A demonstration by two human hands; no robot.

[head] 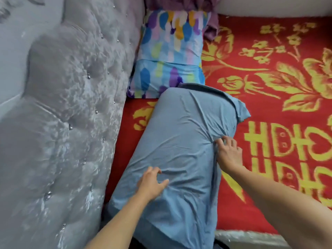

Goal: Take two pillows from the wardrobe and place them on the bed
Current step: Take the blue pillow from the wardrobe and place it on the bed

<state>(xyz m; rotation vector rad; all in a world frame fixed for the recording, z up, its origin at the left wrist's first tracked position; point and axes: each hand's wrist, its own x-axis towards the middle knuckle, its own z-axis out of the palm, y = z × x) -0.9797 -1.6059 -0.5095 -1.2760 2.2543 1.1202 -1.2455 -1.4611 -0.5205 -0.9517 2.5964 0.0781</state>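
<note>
A plain blue-grey pillow lies on the bed's red and gold blanket, angled beside the headboard. My left hand rests on its near part, fingers pinching a fold of the cover. My right hand grips the pillow's right edge, bunching the fabric. Beyond it a second pillow with a blue, purple and yellow pattern lies flat against the headboard, its near end touching the grey pillow's far end.
A tufted silver-grey velvet headboard runs along the left. Purple fabric sits bunched at the far end past the patterned pillow. The bed's pale edge shows at the bottom right.
</note>
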